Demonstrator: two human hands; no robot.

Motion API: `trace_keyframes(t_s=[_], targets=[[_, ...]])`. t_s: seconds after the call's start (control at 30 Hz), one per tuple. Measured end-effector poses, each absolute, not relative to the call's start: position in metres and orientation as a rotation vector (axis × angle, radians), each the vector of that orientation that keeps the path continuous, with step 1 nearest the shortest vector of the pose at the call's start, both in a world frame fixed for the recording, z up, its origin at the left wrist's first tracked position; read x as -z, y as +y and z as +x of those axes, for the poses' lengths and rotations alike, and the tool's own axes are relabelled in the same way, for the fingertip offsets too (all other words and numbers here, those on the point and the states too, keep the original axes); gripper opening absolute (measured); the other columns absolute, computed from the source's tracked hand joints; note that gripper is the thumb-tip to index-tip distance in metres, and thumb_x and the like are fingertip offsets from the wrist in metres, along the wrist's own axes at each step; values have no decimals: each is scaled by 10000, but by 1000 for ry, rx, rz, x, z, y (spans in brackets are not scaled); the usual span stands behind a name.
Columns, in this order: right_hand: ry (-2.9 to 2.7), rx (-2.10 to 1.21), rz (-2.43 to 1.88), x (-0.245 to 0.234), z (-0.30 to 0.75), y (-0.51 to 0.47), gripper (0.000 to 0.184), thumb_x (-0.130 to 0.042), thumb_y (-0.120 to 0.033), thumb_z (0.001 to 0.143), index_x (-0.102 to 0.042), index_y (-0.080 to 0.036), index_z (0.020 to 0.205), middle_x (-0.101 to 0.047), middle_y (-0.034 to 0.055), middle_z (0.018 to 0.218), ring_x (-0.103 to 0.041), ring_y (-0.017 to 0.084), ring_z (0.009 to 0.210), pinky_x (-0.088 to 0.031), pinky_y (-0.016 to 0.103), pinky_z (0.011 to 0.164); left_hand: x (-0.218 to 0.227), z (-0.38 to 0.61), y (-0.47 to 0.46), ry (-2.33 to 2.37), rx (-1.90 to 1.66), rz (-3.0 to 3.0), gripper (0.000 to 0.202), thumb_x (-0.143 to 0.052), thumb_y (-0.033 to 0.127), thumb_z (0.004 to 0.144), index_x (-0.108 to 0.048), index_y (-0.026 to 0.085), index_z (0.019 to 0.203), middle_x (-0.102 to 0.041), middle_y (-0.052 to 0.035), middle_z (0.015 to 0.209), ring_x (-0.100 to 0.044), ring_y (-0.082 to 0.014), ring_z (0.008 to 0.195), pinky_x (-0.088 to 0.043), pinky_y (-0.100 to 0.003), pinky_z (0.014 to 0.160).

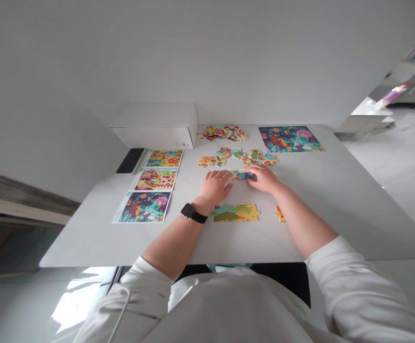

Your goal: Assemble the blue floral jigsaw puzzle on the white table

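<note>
My left hand (216, 186) lies palm down on the white table (336, 200), fingers together and pointing right, its fingertips against a short joined strip of puzzle pieces (242, 175). My right hand (263, 178) pinches the other end of that strip. A black watch (193, 213) is on my left wrist. Near me lies a partly joined green, blue and yellow section (236, 212), with a lone orange piece (279, 214) beside my right forearm. Loose pieces (239, 156) are scattered just beyond my hands.
A second heap of pieces (223, 133) and a finished colourful puzzle (288, 138) lie at the far edge. A white box (157, 125) stands at far left, a black phone (130, 160) beside it. Three picture cards (156, 179) lie in a column at left.
</note>
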State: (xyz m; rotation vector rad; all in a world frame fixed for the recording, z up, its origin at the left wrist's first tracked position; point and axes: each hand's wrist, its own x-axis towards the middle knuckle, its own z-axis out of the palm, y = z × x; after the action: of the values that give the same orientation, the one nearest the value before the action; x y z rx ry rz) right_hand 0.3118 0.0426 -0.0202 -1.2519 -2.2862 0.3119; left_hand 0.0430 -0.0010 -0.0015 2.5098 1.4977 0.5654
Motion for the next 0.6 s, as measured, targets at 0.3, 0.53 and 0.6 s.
trace_keyframes(t_s=[0.3,0.53,0.6], targets=[[-2271,-297,-1284,23,318,43,366,-772,-179,844,-825,-258,1197,-793,95,1350,-724,318,1306,-556,534,1181,6,46,0,1484,-423,2548,411,-612,395,1041,-760,308,1414,-678,-123,1519,-598,-373,1388,-366,-577,1264],[-2228,-310,-1262,16,319,40,353,-773,-191,847,-819,-273,1188,-794,80,1346,-734,316,1286,-563,543,1172,8,46,-1,1431,-464,2514,412,-654,375,1005,-773,300,1392,-690,-116,1512,-608,-364,1399,-406,-547,1256],[-2201,-293,-1260,13,321,39,368,-764,-203,861,-803,-270,1221,-787,83,1361,-731,317,1288,-562,542,1174,10,48,0,1366,-505,2484,453,-670,366,992,-747,280,1430,-689,-123,1530,-602,-369,1428,-400,-553,1267]])
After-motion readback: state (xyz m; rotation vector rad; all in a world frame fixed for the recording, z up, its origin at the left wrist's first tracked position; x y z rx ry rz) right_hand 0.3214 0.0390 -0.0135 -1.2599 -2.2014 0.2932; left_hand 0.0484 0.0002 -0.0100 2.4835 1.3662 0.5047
